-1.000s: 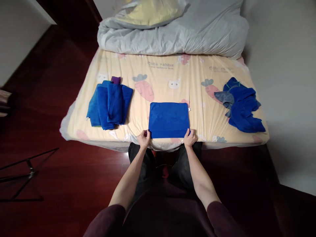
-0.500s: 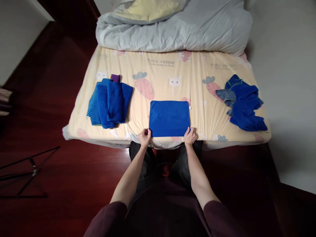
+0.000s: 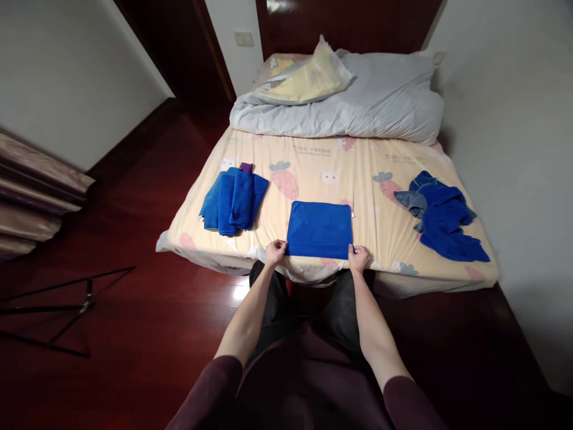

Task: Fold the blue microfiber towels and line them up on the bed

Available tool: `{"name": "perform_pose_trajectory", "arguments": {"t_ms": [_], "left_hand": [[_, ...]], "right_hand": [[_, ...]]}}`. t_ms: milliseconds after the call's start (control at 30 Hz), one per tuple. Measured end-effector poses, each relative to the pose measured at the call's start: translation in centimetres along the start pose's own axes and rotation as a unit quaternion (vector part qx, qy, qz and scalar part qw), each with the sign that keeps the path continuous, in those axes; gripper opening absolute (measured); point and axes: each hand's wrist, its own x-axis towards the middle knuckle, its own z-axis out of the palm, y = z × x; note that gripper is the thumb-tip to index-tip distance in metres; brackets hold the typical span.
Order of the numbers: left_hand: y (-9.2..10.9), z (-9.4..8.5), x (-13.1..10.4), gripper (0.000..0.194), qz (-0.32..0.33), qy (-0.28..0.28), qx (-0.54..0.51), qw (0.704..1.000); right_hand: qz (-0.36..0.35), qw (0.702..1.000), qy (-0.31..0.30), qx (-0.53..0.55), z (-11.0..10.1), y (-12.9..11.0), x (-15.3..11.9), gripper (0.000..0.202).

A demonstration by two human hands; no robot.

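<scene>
The blue cloth (image 3: 319,224) lies flat near the front edge of the bed (image 3: 367,185). The left hand (image 3: 276,252) and right hand (image 3: 359,259) each have fingers pinched on 1 end of its near strip, presumably to hold that strip straight. The folded pile (image 3: 239,203) and crumpled heap (image 3: 447,221) lie well apart, 1 on each side, probably to leave working room.

Light (image 3: 240,292) glints off the dark red floor (image 3: 170,340) near the bed (image 3: 308,173), a banded curtain (image 3: 36,200) hangs at the left, pale walls (image 3: 514,149) rise left and right, and there at the far end stands a dark headboard (image 3: 344,24), a switch plate (image 3: 244,39) just to its left!
</scene>
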Motion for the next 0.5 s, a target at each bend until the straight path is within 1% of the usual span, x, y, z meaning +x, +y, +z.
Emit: {"name": "perform_pose_trajectory", "arguments": {"t_ms": [100, 167, 267, 333, 367, 400, 433, 500], "left_hand": [[-0.1, -0.3, 0.3, 0.027, -0.016, -0.002, -0.008, 1.0], [0.0, -0.6, 0.6, 0.028, -0.024, 0.0, -0.01, 1.0], [0.1, -1.4, 0.9, 0.022, -0.022, 0.006, -0.007, 1.0], [0.2, -2.1, 0.9, 0.018, -0.012, 0.013, -0.003, 1.0], [0.3, -2.5, 0.8, 0.018, 0.0, 0.018, 0.0, 1.0], [0.4, -2.8, 0.7, 0.019, 0.024, 0.023, 0.005, 0.999], [0.7, -3.0, 0.4, 0.021, 0.062, 0.025, 0.012, 0.998], [1.4, -3.1, -0.1, 0.027, 0.173, 0.004, 0.032, 0.984]], "right_hand": [[0.004, 0.993, -0.032, 0.117, -0.7, 0.4, 0.8, 0.039], [0.001, 0.986, -0.047, 0.159, -1.1, 0.6, 1.1, 0.044], [0.0, 0.986, -0.047, 0.158, -2.1, 0.6, 1.1, 0.044], [-0.019, 0.989, -0.045, 0.141, -3.0, 0.3, 0.8, 0.037], [-0.048, 0.991, -0.045, 0.119, -3.4, 0.0, 0.6, 0.033], [-0.09, 0.991, -0.049, 0.089, -3.9, -0.4, 0.3, 0.029], [-0.145, 0.986, -0.059, 0.055, -4.3, -0.9, 0.0, 0.028], [-0.266, 0.958, -0.103, -0.006, -4.9, -2.2, -0.6, 0.032]]}}
